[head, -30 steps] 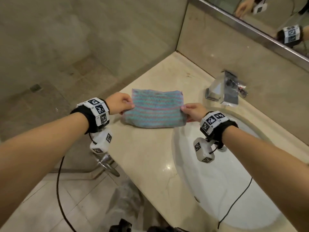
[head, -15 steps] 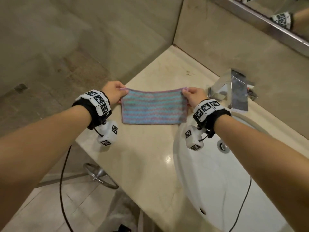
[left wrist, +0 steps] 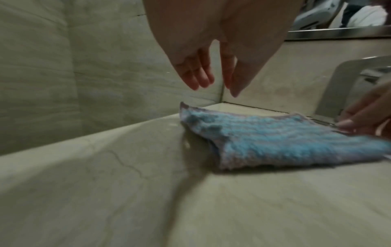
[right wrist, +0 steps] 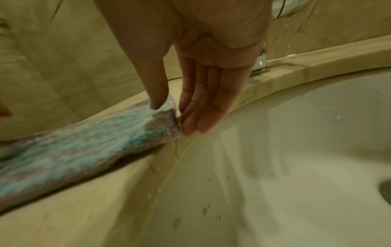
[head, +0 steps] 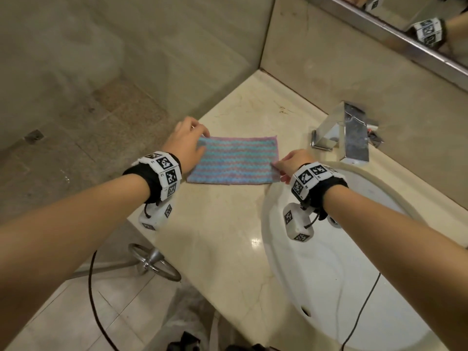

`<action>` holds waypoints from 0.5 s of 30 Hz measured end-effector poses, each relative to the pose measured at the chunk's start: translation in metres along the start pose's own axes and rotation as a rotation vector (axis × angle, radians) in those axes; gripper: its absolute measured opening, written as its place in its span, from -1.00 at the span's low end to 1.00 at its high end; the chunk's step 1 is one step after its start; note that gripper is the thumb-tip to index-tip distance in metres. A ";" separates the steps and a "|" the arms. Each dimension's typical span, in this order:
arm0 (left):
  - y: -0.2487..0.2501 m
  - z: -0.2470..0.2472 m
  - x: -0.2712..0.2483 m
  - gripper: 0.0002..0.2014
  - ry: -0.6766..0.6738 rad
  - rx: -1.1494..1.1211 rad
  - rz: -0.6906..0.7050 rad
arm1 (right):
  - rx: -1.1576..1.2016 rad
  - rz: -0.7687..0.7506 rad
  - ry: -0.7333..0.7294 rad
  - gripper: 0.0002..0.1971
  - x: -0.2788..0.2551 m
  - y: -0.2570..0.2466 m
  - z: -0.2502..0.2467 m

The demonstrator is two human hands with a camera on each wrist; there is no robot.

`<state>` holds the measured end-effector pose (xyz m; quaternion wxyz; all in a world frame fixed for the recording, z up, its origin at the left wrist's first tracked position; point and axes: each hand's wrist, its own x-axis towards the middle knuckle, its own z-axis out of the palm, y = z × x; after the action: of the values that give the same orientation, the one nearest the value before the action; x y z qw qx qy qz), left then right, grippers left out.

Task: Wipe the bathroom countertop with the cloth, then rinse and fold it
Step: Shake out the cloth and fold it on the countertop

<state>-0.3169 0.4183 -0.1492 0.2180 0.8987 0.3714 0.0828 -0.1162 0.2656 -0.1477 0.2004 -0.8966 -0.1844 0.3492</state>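
The blue-and-pink striped cloth (head: 233, 163) (left wrist: 275, 138) (right wrist: 84, 147) lies folded flat on the beige marble countertop (head: 215, 236), left of the tap. My left hand (head: 188, 140) (left wrist: 211, 88) hovers just above the cloth's left end, fingers straight and clear of it. My right hand (head: 291, 162) (right wrist: 172, 119) is at the cloth's right near corner. Its straight fingers (right wrist: 196, 120) touch that edge and the counter, and the thumb lies over the corner.
A white oval basin (head: 329, 274) is sunk into the counter to the right, under my right forearm. A chrome tap (head: 349, 133) stands behind it, below a mirror (head: 405, 11). The counter's left edge drops to the tiled floor, with a chrome ring (head: 154, 264) below.
The cloth, held stretched between both hands, now lies flat on the counter. My left hand has let go and lifted; my right hand's fingers have straightened at the edge.
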 end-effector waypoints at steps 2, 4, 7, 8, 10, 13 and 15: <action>0.006 0.006 -0.004 -0.76 -0.123 0.000 0.035 | 0.051 0.041 -0.062 -0.73 -0.004 0.003 0.003; 0.009 0.014 -0.009 -0.74 -0.245 0.017 0.030 | 0.154 0.078 -0.107 -0.76 -0.008 0.005 0.006; 0.007 0.024 -0.019 -0.68 -0.285 0.046 0.040 | 0.235 0.121 -0.118 -0.75 -0.011 0.004 0.008; 0.005 0.026 -0.021 -0.66 -0.273 0.046 0.043 | 0.259 0.136 -0.125 -0.75 -0.011 0.003 0.008; 0.002 0.028 -0.023 -0.65 -0.255 0.033 0.044 | 0.348 0.181 -0.146 -0.76 -0.014 0.000 0.004; 0.002 0.025 -0.024 -0.66 -0.217 -0.038 0.038 | 0.574 0.228 -0.200 -0.76 -0.019 -0.011 -0.001; -0.002 0.021 -0.022 -0.71 -0.165 -0.119 -0.027 | 0.661 0.195 -0.212 -0.79 -0.026 -0.027 -0.001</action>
<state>-0.3273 0.3968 -0.1682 0.3020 0.8828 0.3586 0.0276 -0.1383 0.2765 -0.1193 0.4252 -0.7554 0.0054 0.4985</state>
